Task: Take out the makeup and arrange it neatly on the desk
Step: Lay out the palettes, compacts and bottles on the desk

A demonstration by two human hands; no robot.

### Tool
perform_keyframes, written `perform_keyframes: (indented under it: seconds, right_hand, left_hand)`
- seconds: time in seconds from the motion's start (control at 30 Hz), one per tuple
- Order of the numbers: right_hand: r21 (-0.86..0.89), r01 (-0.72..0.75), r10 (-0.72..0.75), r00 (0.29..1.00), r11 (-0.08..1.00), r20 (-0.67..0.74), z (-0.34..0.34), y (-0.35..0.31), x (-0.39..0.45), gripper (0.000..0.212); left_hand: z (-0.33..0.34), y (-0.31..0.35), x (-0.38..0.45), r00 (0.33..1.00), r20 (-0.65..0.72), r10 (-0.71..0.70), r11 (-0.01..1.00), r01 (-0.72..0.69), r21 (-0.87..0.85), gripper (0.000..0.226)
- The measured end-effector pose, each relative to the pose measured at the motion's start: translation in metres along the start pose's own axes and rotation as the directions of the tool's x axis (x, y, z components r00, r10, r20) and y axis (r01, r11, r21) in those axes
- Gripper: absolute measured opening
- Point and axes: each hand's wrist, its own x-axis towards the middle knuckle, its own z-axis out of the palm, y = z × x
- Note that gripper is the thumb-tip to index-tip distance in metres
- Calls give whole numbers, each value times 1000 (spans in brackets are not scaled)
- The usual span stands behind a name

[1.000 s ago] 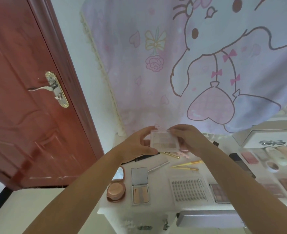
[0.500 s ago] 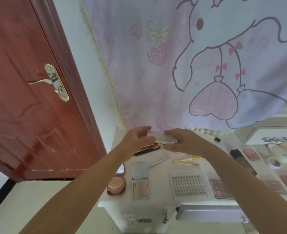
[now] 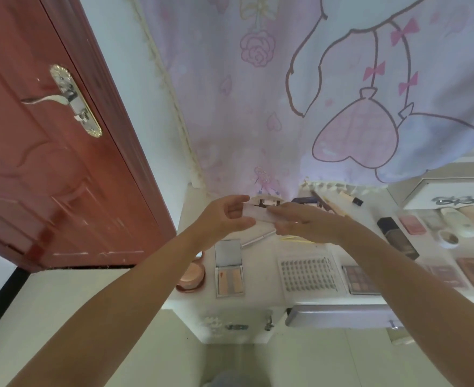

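A small clear-lidded eyeshadow palette (image 3: 258, 215) is held flat, edge-on, above the back of the white desk (image 3: 261, 298). My left hand (image 3: 224, 219) pinches its left end and my right hand (image 3: 303, 223) grips its right end. On the desk below lie an open mirrored contour compact (image 3: 229, 268), a round peach compact (image 3: 192, 276), a false-lash card (image 3: 308, 273), a second eyeshadow palette (image 3: 360, 279) and thin pencils (image 3: 294, 240).
A red door (image 3: 48, 163) stands close on the left. A pink cartoon curtain (image 3: 314, 93) hangs behind the desk. More palettes, a dark bottle (image 3: 397, 237) and small jars crowd the right side, under a white drawer box (image 3: 448, 195). An open drawer (image 3: 339, 319) juts out at the desk front.
The palette has tipped from facing me to lying flat, and both hands have carried it lower and farther back over the desk. The camera has tilted down.
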Motion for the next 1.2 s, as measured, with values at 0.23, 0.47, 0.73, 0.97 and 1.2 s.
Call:
perform_keyframes:
  seconds: [0.23, 0.47, 0.73, 0.97, 1.2]
  right_hand:
    - [363, -12, -2, 999, 932, 37, 11, 18, 5, 23]
    - [488, -320, 306, 946, 812, 112, 31, 44, 22, 45]
    - [540, -406, 512, 857, 737, -54, 85, 90, 51, 33]
    - [480, -461, 556, 828, 747, -70, 100, 103, 74, 28]
    - [199, -539, 567, 813, 819, -134, 102, 108, 93, 41]
  left_hand:
    - [6, -18, -8, 994, 112, 7, 997, 3, -81, 55]
    - [26, -66, -25, 931, 255, -262, 965, 245, 99, 72]
    - [71, -118, -32, 909, -37, -414, 733, 357, 579, 39]
    - [90, -131, -22, 876, -152, -458, 580, 424, 695, 39]
    - [93, -136, -15, 845, -179, -504, 517, 462, 721, 31]
